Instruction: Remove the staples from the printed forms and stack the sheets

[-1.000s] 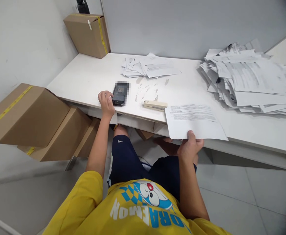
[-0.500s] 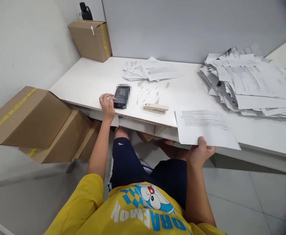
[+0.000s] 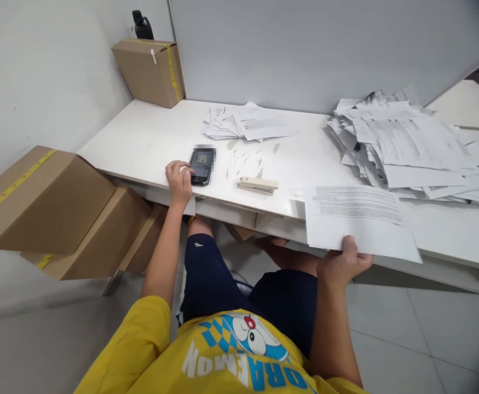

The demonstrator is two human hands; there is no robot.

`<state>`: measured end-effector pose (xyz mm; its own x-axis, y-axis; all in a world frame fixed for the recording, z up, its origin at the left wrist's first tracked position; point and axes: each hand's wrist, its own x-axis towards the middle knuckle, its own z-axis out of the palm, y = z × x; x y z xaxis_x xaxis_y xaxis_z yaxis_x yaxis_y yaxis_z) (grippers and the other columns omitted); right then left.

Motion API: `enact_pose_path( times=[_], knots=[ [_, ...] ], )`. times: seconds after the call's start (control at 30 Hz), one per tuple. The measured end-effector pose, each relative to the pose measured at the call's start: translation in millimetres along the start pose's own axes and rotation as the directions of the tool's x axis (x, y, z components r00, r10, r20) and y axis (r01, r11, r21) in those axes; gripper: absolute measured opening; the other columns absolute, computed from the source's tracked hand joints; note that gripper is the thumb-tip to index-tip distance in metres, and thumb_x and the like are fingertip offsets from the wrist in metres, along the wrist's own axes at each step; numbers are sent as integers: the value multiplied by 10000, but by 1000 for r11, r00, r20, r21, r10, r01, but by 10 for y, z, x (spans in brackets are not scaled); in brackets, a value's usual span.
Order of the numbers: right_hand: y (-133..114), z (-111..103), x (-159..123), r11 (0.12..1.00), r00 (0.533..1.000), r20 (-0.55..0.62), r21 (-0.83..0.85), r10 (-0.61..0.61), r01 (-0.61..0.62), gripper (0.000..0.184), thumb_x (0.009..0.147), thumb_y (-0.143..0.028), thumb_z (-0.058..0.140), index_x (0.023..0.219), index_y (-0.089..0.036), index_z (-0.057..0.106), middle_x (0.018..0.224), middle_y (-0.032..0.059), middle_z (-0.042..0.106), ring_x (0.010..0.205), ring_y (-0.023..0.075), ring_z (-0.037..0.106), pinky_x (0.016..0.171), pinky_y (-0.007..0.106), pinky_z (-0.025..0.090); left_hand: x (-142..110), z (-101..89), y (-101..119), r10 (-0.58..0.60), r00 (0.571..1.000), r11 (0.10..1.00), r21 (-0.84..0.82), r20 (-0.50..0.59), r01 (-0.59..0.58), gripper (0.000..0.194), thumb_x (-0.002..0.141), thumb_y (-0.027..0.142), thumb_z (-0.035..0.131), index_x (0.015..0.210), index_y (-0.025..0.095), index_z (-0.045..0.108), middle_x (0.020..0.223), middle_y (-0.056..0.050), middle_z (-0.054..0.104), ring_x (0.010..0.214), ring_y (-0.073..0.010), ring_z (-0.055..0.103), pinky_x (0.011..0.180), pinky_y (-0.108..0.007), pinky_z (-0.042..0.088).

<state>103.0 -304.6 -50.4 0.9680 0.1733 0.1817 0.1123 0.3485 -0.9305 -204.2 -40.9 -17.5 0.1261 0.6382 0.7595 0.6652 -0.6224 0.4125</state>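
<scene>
Right of center, printed sheet [image 3: 356,216] is being gripped by right hand [image 3: 343,264]; center-left, phone [image 3: 202,168] on desk [image 3: 140,139] is being touched by unclenched left hand [image 3: 179,183].

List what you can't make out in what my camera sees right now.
All in the head view:
- Held sheet: its print is too small and blurred to read.
- Right grip: the sheet hides some fingertips beneath it.
- Phone: pixel blocks cover its top and right edges.
- Black object: lower part hidden by the upright box.
- Leftmost box: cut off by the left edge.
</scene>
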Motion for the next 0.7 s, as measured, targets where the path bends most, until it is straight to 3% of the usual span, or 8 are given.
enact_pose_path(
  times=[0.2,0.47,0.7],
  knots=[
    [-39,2,0,1000,1000,-10,-3,7,-7,410,772,-408,724,1061,-123,664,1084,107,705,1197,308,665,1147,554,481,6,-10,-32,-36,997,999,6,-63,37,762,1027,653,42,957,233,674,1010,-140,652,1082,-300,582,979,-466,472],
    [12,-20,16,1000,998,-55,-5,25,-25,366,768,-422,734,1007,-164,632,1080,93,703,1207,294,658,1165,539,467,-4,16,-29,-5,999,1000,29,-37,6,730,1035,625,78,947,227,684,1086,-161,636,1121,-318,570,1001,-493,466],
    [10,-11,-4,1000,1000,-21,-5,18,-18,361,773,-425,740,991,-153,644,1032,86,722,1151,292,689,1178,553,444,-24,54,-35,21,999,998,53,-35,-20,670,1037,594,124,920,224,671,1084,-169,637,1094,-325,578,993,-503,463]
  ],
)
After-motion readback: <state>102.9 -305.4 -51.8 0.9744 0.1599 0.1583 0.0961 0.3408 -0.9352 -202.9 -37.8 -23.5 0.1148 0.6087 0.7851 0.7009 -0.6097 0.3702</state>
